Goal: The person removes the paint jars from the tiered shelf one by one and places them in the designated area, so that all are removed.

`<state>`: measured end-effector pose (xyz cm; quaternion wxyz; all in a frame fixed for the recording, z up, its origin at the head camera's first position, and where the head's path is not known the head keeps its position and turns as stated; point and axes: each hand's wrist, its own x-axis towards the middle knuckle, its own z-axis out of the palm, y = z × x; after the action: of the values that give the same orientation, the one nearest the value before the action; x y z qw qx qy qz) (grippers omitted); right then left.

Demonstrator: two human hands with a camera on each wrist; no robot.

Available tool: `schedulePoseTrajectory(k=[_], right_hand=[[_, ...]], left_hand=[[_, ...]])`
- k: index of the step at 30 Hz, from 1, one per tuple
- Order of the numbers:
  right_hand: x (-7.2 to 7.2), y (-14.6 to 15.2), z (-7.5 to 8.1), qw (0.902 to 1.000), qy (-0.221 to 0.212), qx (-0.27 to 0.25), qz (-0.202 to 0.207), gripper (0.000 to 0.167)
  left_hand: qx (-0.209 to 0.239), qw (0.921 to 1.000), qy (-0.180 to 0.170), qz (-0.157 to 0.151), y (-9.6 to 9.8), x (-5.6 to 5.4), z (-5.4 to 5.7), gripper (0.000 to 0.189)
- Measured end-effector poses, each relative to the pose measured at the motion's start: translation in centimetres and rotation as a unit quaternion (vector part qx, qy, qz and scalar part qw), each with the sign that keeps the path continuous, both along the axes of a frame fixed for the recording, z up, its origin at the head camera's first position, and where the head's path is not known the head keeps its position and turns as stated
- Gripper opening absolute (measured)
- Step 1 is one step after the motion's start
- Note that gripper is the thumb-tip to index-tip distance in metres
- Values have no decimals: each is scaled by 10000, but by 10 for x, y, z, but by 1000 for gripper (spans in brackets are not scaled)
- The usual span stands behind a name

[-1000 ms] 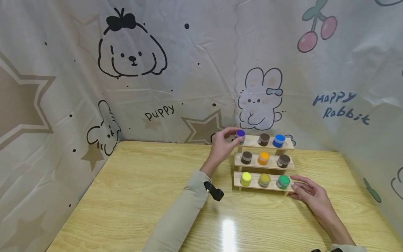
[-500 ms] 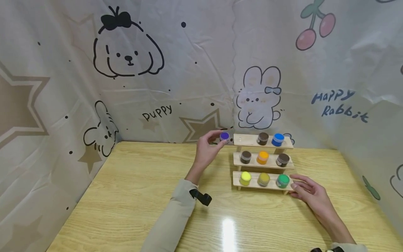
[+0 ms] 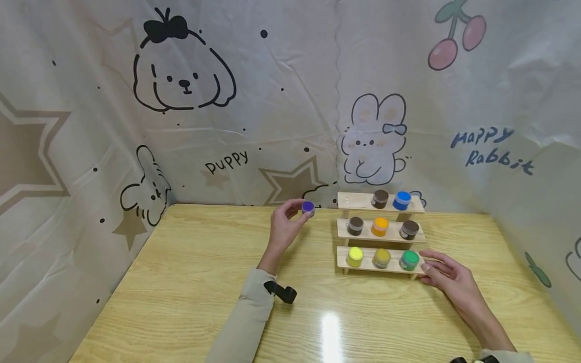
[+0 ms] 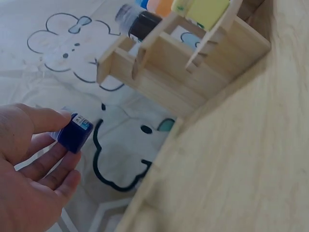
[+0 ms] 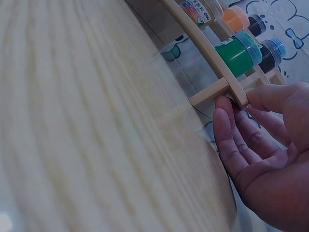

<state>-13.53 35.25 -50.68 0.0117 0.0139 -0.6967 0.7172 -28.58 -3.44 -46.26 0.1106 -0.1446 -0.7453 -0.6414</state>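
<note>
A small purple paint jar [image 3: 308,207] is pinched between the thumb and fingers of my left hand [image 3: 282,229], left of the three-tier wooden rack [image 3: 358,202]. In the left wrist view the jar [image 4: 76,134] lies tilted, a label on its side. My right hand [image 3: 456,285] grips the right end of the lowest shelf; the right wrist view has thumb and fingertips around that shelf end [image 5: 237,93]. A dark brown jar [image 3: 380,199] and a blue jar [image 3: 402,200] stand on the top shelf, whose left end is bare.
The middle shelf bears two dark jars with an orange jar [image 3: 380,227] between them. On the lowest stand yellow [image 3: 355,257], ochre [image 3: 382,258] and green [image 3: 410,260] jars. Wood-grain table [image 3: 204,282] extends left and front; a printed curtain [image 3: 281,116] hangs behind.
My left hand has lifted the purple jar off the top shelf's left end and carried it left, then slightly lower in view. The right hand stays at the rack.
</note>
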Motion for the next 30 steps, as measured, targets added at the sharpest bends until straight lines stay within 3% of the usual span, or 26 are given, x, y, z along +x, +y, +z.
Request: schedulePoseTrajectory(k=[16,24,30], right_hand=[[0,0,0,9998,-58,153,-79,44],[0,1,0,9997,-125,167,-110,45],[0,1,0,9997,-131,175,-113,45]], left_hand=[[-172,9985,-515,99,-9,-8,-36,32],[-676,9959,-573,206,-11,-8,-45,30],[-798,9954,-491,196,-11,-7,-47,29]])
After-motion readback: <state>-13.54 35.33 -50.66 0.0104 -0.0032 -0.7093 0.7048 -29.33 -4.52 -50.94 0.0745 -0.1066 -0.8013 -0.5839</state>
